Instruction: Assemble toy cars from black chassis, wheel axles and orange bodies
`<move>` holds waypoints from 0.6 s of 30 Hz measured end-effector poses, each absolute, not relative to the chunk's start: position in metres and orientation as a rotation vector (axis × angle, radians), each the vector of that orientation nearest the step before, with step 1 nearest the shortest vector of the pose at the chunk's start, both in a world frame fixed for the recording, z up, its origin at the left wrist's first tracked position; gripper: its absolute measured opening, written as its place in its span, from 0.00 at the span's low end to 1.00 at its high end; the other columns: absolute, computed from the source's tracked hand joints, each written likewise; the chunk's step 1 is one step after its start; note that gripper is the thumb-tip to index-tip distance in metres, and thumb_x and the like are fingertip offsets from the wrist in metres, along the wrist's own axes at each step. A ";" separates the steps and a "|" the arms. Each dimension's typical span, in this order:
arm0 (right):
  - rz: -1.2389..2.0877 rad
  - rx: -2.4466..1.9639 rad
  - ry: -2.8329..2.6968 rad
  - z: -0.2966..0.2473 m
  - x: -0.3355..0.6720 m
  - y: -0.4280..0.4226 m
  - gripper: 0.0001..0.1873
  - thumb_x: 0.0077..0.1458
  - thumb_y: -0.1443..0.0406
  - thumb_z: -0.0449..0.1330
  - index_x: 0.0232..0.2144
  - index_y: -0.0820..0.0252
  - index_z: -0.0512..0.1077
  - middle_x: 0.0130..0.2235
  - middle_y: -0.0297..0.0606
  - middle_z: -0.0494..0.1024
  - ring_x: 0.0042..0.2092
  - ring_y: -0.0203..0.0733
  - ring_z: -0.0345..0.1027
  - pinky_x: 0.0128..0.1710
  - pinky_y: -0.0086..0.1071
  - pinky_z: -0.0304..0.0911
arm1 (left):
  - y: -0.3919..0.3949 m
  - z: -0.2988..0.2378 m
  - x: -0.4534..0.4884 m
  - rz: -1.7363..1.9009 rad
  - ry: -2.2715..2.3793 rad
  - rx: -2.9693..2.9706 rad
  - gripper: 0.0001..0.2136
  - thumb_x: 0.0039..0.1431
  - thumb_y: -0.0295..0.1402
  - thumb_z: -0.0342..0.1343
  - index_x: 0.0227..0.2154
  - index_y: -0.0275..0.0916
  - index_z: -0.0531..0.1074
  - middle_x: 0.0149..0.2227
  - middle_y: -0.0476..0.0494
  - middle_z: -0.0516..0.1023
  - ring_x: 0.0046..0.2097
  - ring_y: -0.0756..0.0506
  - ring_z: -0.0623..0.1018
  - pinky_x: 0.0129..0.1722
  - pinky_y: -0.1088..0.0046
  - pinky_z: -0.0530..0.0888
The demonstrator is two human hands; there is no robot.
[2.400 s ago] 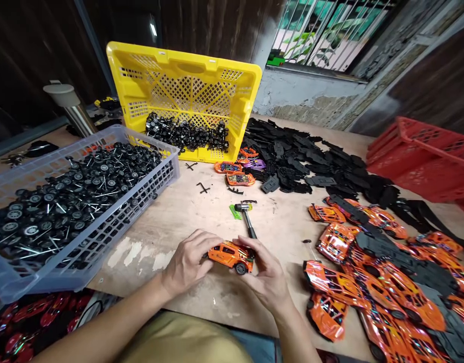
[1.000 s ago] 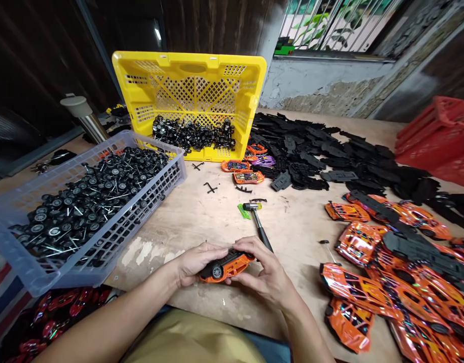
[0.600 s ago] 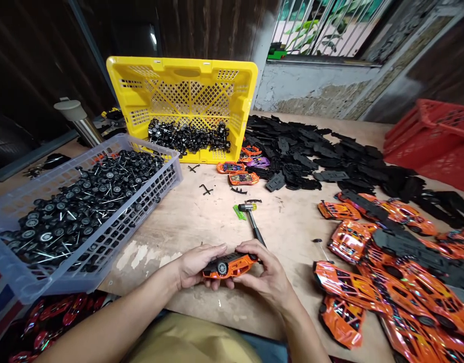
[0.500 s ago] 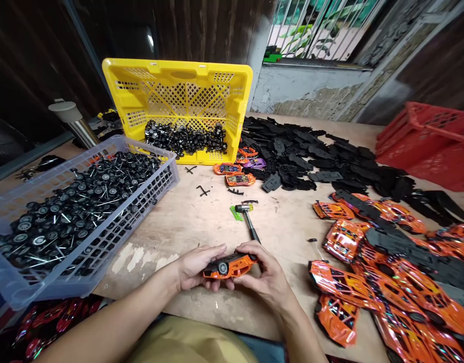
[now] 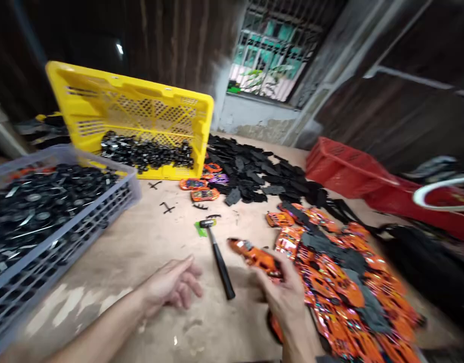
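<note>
An orange toy car [image 5: 255, 256] is gripped in my right hand [image 5: 286, 290], lifted above the table at the left edge of the heap of orange cars [image 5: 341, 287]. My left hand [image 5: 174, 286] is free, its fingers loosely spread and partly blurred. Between the two hands a small hammer [image 5: 221, 262] lies on the wood, its black handle toward me and its head by a bright green piece [image 5: 200, 229]. Dark flat pieces [image 5: 330, 249] lie across some of the cars in the heap.
A purple-grey basket [image 5: 114, 212] full of wheels on axles stands left. Behind it a yellow crate [image 5: 141, 108] on its side holds more wheels. Black car bases [image 5: 250, 169] pile up at the back, a red crate [image 5: 348, 166] at the far right. Small black parts [image 5: 167, 207] lie mid-table.
Both hands held the car together earlier. My left hand has let go and moved left; my right hand has carried the car right, toward the heap. The view has turned right.
</note>
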State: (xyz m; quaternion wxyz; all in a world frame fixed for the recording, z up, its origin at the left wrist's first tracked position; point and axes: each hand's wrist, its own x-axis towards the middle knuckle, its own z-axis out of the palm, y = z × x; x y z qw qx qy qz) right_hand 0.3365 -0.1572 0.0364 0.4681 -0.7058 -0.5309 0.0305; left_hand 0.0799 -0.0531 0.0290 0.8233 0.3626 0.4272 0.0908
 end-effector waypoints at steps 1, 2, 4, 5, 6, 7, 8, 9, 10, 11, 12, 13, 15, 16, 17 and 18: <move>-0.196 -1.856 -1.177 0.046 0.360 -0.165 0.21 0.54 0.53 0.62 0.46 0.57 0.71 0.42 0.46 0.75 0.42 0.51 0.69 0.45 0.45 0.65 | -0.051 0.025 0.078 0.239 0.959 0.859 0.28 0.52 0.58 0.53 0.41 0.34 0.70 0.29 0.42 0.80 0.20 0.53 0.73 0.18 0.82 0.62; -0.455 -1.982 -1.020 0.054 0.385 -0.175 0.23 0.54 0.52 0.60 0.48 0.60 0.71 0.42 0.49 0.74 0.42 0.54 0.69 0.45 0.47 0.64 | -0.047 0.020 0.077 0.247 0.975 0.956 0.28 0.51 0.58 0.54 0.39 0.34 0.70 0.29 0.43 0.80 0.20 0.53 0.73 0.18 0.82 0.62; -0.818 -2.230 -0.816 0.062 0.438 -0.195 0.31 0.54 0.47 0.56 0.48 0.68 0.71 0.40 0.57 0.74 0.44 0.62 0.66 0.46 0.52 0.62 | -0.038 0.012 0.077 0.259 0.978 1.172 0.26 0.52 0.58 0.53 0.36 0.35 0.69 0.29 0.44 0.78 0.20 0.52 0.72 0.18 0.80 0.61; -0.885 -2.324 -0.791 0.062 0.463 -0.203 0.34 0.55 0.46 0.52 0.47 0.72 0.72 0.38 0.60 0.73 0.45 0.66 0.66 0.45 0.54 0.62 | -0.032 0.011 0.079 0.271 0.976 1.297 0.24 0.54 0.56 0.53 0.34 0.35 0.69 0.28 0.44 0.77 0.21 0.52 0.72 0.18 0.79 0.62; -0.905 -2.398 -0.783 0.059 0.486 -0.207 0.36 0.56 0.45 0.48 0.45 0.74 0.73 0.37 0.61 0.73 0.45 0.68 0.65 0.44 0.55 0.62 | -0.024 0.011 0.081 0.302 0.981 1.445 0.22 0.57 0.53 0.52 0.34 0.35 0.70 0.28 0.45 0.77 0.22 0.50 0.73 0.20 0.77 0.64; -0.864 -2.462 -0.816 0.054 0.505 -0.209 0.38 0.56 0.44 0.45 0.45 0.73 0.74 0.35 0.61 0.73 0.43 0.68 0.66 0.43 0.57 0.62 | -0.015 0.012 0.085 0.346 1.003 1.619 0.18 0.59 0.48 0.51 0.34 0.36 0.70 0.27 0.45 0.77 0.24 0.49 0.74 0.24 0.76 0.66; -0.838 -2.486 -0.853 0.050 0.519 -0.207 0.39 0.55 0.43 0.44 0.44 0.72 0.74 0.33 0.59 0.73 0.43 0.69 0.66 0.41 0.57 0.63 | -0.004 0.015 0.090 0.396 1.036 1.820 0.14 0.61 0.43 0.50 0.35 0.36 0.71 0.28 0.44 0.77 0.28 0.47 0.76 0.29 0.73 0.69; -0.824 -2.486 -0.887 0.046 0.527 -0.202 0.39 0.55 0.43 0.44 0.44 0.71 0.74 0.33 0.58 0.73 0.42 0.68 0.66 0.41 0.57 0.63 | 0.008 0.019 0.096 0.458 1.081 2.030 0.11 0.62 0.38 0.50 0.36 0.36 0.72 0.30 0.43 0.78 0.33 0.45 0.77 0.35 0.70 0.71; -0.825 -2.461 -0.917 0.044 0.528 -0.195 0.38 0.54 0.42 0.45 0.45 0.69 0.74 0.33 0.56 0.73 0.43 0.68 0.67 0.41 0.56 0.63 | 0.022 0.022 0.104 0.505 1.153 2.238 0.09 0.62 0.34 0.49 0.38 0.36 0.72 0.34 0.41 0.78 0.37 0.44 0.77 0.40 0.67 0.71; -0.836 -2.415 -0.942 0.043 0.524 -0.186 0.36 0.54 0.42 0.47 0.45 0.67 0.74 0.34 0.55 0.74 0.43 0.67 0.67 0.42 0.55 0.64 | 0.038 0.025 0.112 0.542 1.211 2.295 0.08 0.61 0.31 0.50 0.39 0.35 0.73 0.39 0.38 0.77 0.42 0.42 0.76 0.45 0.64 0.70; -0.838 -2.356 -0.975 0.044 0.513 -0.174 0.35 0.54 0.43 0.48 0.46 0.66 0.74 0.35 0.54 0.74 0.44 0.65 0.67 0.43 0.54 0.64 | 0.054 0.027 0.122 0.566 1.248 2.323 0.09 0.60 0.30 0.51 0.41 0.35 0.72 0.43 0.36 0.76 0.47 0.40 0.74 0.49 0.62 0.68; -0.817 -2.291 -1.026 0.045 0.498 -0.162 0.32 0.55 0.45 0.49 0.46 0.64 0.73 0.37 0.53 0.74 0.44 0.63 0.67 0.45 0.53 0.64 | 0.070 0.028 0.131 0.581 1.273 2.350 0.10 0.60 0.29 0.51 0.42 0.35 0.72 0.47 0.34 0.74 0.51 0.39 0.71 0.52 0.61 0.67; -0.668 -2.145 -1.198 0.046 0.459 -0.134 0.27 0.57 0.48 0.50 0.44 0.63 0.73 0.39 0.52 0.75 0.43 0.58 0.68 0.46 0.50 0.64 | 0.098 0.027 0.149 0.584 1.311 2.396 0.11 0.58 0.28 0.53 0.44 0.35 0.73 0.50 0.34 0.71 0.55 0.37 0.66 0.53 0.60 0.65; -0.542 -2.075 -1.309 0.045 0.438 -0.119 0.24 0.58 0.50 0.51 0.43 0.62 0.72 0.40 0.51 0.75 0.43 0.55 0.69 0.46 0.49 0.64 | 0.109 0.025 0.157 0.568 1.317 2.416 0.11 0.57 0.26 0.53 0.42 0.36 0.73 0.49 0.35 0.71 0.55 0.37 0.66 0.53 0.59 0.66; -0.429 -1.996 -1.379 0.042 0.417 -0.105 0.21 0.58 0.51 0.52 0.42 0.61 0.72 0.39 0.49 0.76 0.43 0.54 0.69 0.46 0.47 0.65 | 0.117 0.023 0.163 0.550 1.317 2.434 0.10 0.57 0.25 0.52 0.40 0.36 0.74 0.47 0.35 0.72 0.53 0.37 0.67 0.52 0.59 0.66; -0.305 -1.924 -1.415 0.037 0.398 -0.092 0.19 0.58 0.52 0.53 0.41 0.59 0.72 0.39 0.48 0.76 0.42 0.52 0.71 0.43 0.45 0.67 | 0.123 0.021 0.167 0.534 1.313 2.449 0.09 0.57 0.24 0.51 0.38 0.36 0.75 0.45 0.35 0.73 0.52 0.37 0.67 0.51 0.59 0.66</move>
